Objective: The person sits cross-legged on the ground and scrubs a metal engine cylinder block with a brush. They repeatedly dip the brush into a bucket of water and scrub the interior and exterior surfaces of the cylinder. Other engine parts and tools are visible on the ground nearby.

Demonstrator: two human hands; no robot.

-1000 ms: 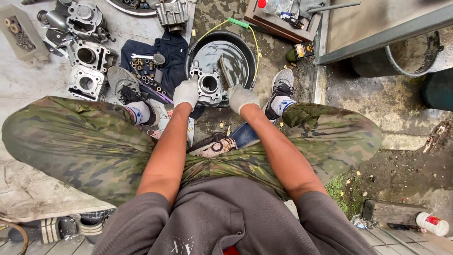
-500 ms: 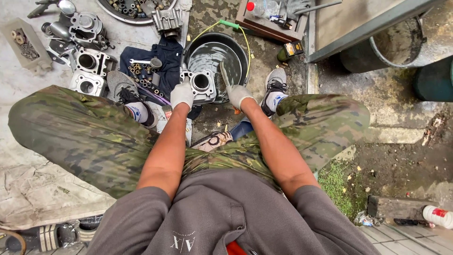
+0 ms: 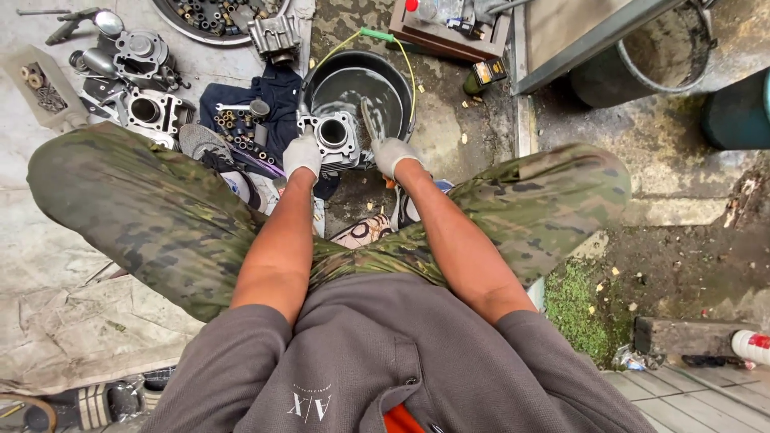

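I sit with my knees wide apart in camouflage trousers. My left hand (image 3: 302, 154), in a pale glove, grips the left side of a grey metal engine cylinder block (image 3: 334, 138) held at the rim of a black bucket (image 3: 401, 90) of cloudy liquid. My right hand (image 3: 393, 155), also gloved, is closed on a brush (image 3: 370, 120) whose handle slants up over the bucket beside the block.
Engine parts (image 3: 144, 108) lie on the concrete at the left, with a dark cloth (image 3: 241, 108) carrying small bolts. A round tray (image 3: 172, 20) of parts sits at the top. A wooden box (image 3: 449, 36), a concrete tub (image 3: 642, 60) and moss (image 3: 581, 305) lie right.
The view has shifted, so bucket and parts sit lower in the frame. My hands stay at the block and have drawn a little closer to me.
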